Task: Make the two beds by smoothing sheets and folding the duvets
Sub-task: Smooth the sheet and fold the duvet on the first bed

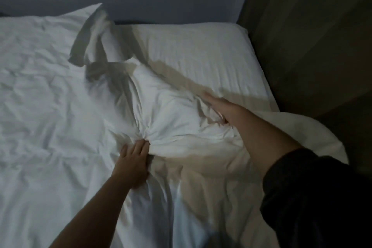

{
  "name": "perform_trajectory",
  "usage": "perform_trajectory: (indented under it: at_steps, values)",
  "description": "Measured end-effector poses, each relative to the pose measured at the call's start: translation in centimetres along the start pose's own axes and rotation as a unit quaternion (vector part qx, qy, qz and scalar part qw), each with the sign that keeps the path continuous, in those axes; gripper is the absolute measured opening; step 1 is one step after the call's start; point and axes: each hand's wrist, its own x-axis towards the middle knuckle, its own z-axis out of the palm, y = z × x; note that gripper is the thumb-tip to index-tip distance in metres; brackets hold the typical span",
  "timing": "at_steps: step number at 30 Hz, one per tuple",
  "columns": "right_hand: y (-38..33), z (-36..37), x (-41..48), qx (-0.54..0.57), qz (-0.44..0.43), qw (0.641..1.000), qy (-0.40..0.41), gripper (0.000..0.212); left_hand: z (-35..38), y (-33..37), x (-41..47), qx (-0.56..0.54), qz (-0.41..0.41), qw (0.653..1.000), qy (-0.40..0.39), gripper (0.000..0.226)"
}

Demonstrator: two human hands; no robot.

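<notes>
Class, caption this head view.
Left hand bunches white duvet; right hand presses it beside the bare mattress sheet.

Left hand pinching bunched white duvet, right hand flat on it, bare sheet beyond

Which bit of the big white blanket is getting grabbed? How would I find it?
Start at the bare white mattress by the dark wall, then come down onto the rumpled white duvet. Near its middle, at the fingertips of the left hand, is a pinched knot of fabric. Creases fan out from it like a star, unlike the loose wrinkles elsewhere.
</notes>
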Motion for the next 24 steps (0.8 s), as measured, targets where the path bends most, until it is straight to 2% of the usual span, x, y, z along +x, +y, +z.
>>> perform_trajectory:
  at_steps: [1, 2, 3, 5, 6, 7, 9, 12, 14, 16, 18, 19, 21, 22, 24]
  values:
    - [-0.4, 0.1, 0.2, 0.068, 0.018, 0.997, -0.023, 0.071, 0.0, 0.0, 0.0, -0.005, -0.006, 1.0, -0.011, 0.075]
    - [-0.6, 0.4, 0.6, 0.072, 0.021, 0.996, -0.043, 0.06, -0.1, 0.1, 0.1, -0.014, -0.02, 0.999, -0.029, 0.078]
    - [-0.9, 0.9, 0.4, 0.04, 0.023, 0.997, -0.065, 0.05, -0.2, 0.2, 0.3, -0.001, -0.032, 0.999, -0.039, 0.081]
    - [-1.3, 2.3, 0.0, -0.081, 0.019, 0.996, -0.046, 0.044, -0.9, 0.4, 0.6, 0.009, -0.053, 0.996, -0.066, 0.084]
    - [-1.6, 2.6, 0.1, -0.115, 0.005, 0.993, -0.017, 0.044, -1.3, 0.6, 0.6, -0.008, -0.061, 0.997, -0.054, 0.079]
    - [-1.9, 2.3, 0.1, -0.098, -0.015, 0.995, 0.018, 0.043, -1.8, 0.8, 0.5, -0.04, -0.081, 0.996, -0.017, 0.073]
    - [-3.0, -0.3, -0.3, -0.04, -0.073, 0.988, 0.134, 0.061, -4.0, 1.9, 0.9, -0.112, -0.144, 0.982, 0.051, 0.06]
    - [-5.8, -6.7, -1.0, -0.028, -0.173, 0.949, 0.262, 0.063, -8.9, 4.6, 3.7, -0.182, -0.183, 0.959, 0.118, 0.037]
    - [-8.4, -11.4, -1.2, 0.018, -0.23, 0.918, 0.322, 0.06, -13.6, 7.0, 7.5, -0.216, -0.188, 0.938, 0.196, 0.028]
    - [-10.9, -15.9, -0.7, 0.044, -0.269, 0.883, 0.381, 0.06, -18.4, 9.6, 12.5, -0.304, -0.146, 0.904, 0.264, 0.028]
    - [-12.5, -19.4, 0.0, 0.011, -0.287, 0.875, 0.391, 0.073, -22.0, 12.4, 17.0, -0.408, -0.018, 0.879, 0.245, 0.049]
    - [-12.3, -20.3, 0.8, -0.047, -0.263, 0.885, 0.382, 0.084, -22.5, 13.4, 18.6, -0.409, 0.032, 0.887, 0.21, 0.064]
    - [-10.2, -20.8, 3.2, -0.214, -0.18, 0.889, 0.363, 0.094, -20.8, 14.9, 20.6, -0.275, 0.031, 0.95, 0.145, 0.079]
    - [-8.5, -20.1, 4.7, -0.277, -0.156, 0.884, 0.342, 0.091, -19.1, 15.1, 21.3, -0.189, 0.013, 0.974, 0.125, 0.08]
    - [-5.0, -18.0, 7.9, -0.324, -0.139, 0.893, 0.279, 0.082, -16.2, 15.6, 22.3, -0.088, 0.003, 0.99, 0.109, 0.085]
